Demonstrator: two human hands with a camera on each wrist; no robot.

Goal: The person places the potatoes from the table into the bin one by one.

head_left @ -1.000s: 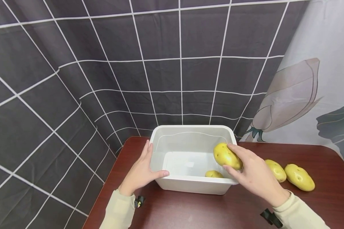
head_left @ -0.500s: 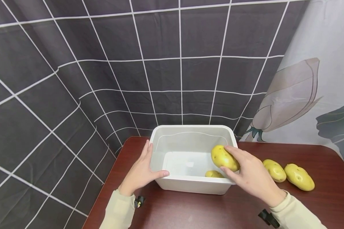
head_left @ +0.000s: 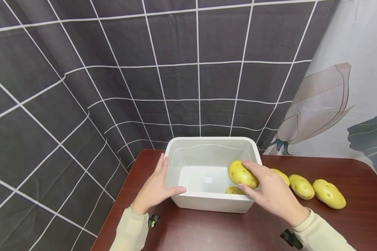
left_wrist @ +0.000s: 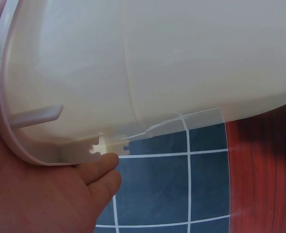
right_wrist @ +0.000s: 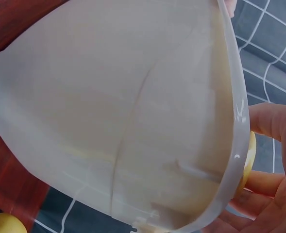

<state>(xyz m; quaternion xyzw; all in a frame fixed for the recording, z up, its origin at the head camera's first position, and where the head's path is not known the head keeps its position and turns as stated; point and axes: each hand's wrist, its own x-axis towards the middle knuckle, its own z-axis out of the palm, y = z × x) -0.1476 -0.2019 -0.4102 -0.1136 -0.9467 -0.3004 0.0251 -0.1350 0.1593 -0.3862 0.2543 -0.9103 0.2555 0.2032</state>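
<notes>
In the head view, the left hand (head_left: pixel 155 190) rests against the left end of a pale bin (head_left: pixel 207 202), its fingers straight along the outside and its thumb spread away from them over the near rim. The right hand (head_left: pixel 271 190) grips a plump yellow potato (head_left: pixel 240 172), thumb on the near side and fingers curled over the upper side. That potato sits just left of the right hand's palm, over the right part of the bin's inside. Below the right hand's thumb, a second potato (head_left: pixel 234 190) lies in the bin, partly hidden by the near rim. Just past the back of the right hand are three more on the tabletop (head_left: pixel 207 233): a partly covered potato (head_left: pixel 282 177), a middle potato (head_left: pixel 301 187) and an outer potato (head_left: pixel 329 194). Far beyond both hands hangs a dark curtain (head_left: pixel 176 83) with white grid lines.

In the left wrist view, the palm presses against the bin's rim and two fingertips reach past it, in front of the grid.

In the right wrist view, the bin's outer wall fills the space beside the hand; between thumb and fingers a yellow sliver of the gripped potato shows behind the rim.
</notes>
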